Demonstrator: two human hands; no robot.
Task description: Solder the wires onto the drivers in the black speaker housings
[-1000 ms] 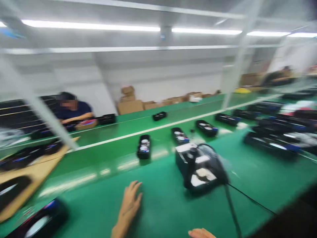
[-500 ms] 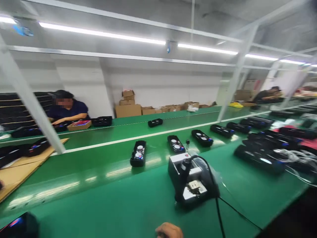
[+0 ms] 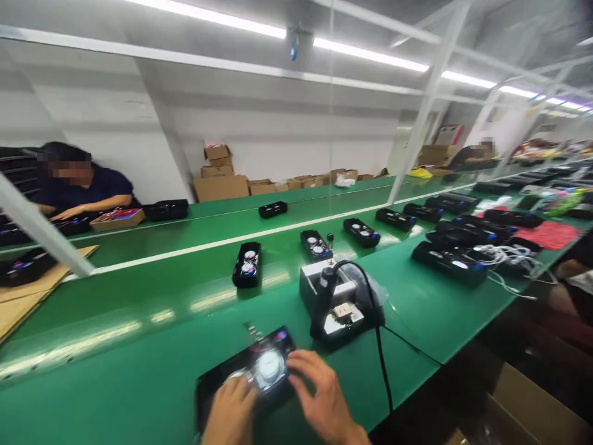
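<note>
At the near edge of the green workbench [image 3: 111, 395], a black rectangular device [image 3: 245, 377] lies face up between the person's two hands, a round silver dial [image 3: 269, 368] showing on its face. The left hand [image 3: 230, 411] covers the device's lower left, fingers curled over the face beside the dial. The right hand [image 3: 322, 395] is at the device's right end, fingers bent and tips on the casing; both hands are grasping it. Small parts [image 3: 252, 330] lie on the bench just above the device.

Just beyond it to the right stands a soldering station [image 3: 340, 303], its handpiece [image 3: 324, 296] in the holder and a black cable [image 3: 382, 371] running over the bench edge. Further out, similar black devices [image 3: 247, 264] sit spaced along the bench, with white cables [image 3: 504, 259] and a red cloth [image 3: 551, 235] to the right. At far left, a co-worker [image 3: 78, 185] has both forearms at the next bench beside a shallow box [image 3: 117, 219]. A cardboard sheet [image 3: 28, 290] lies at left, and cardboard cartons [image 3: 220, 179] are stacked along the back wall.
</note>
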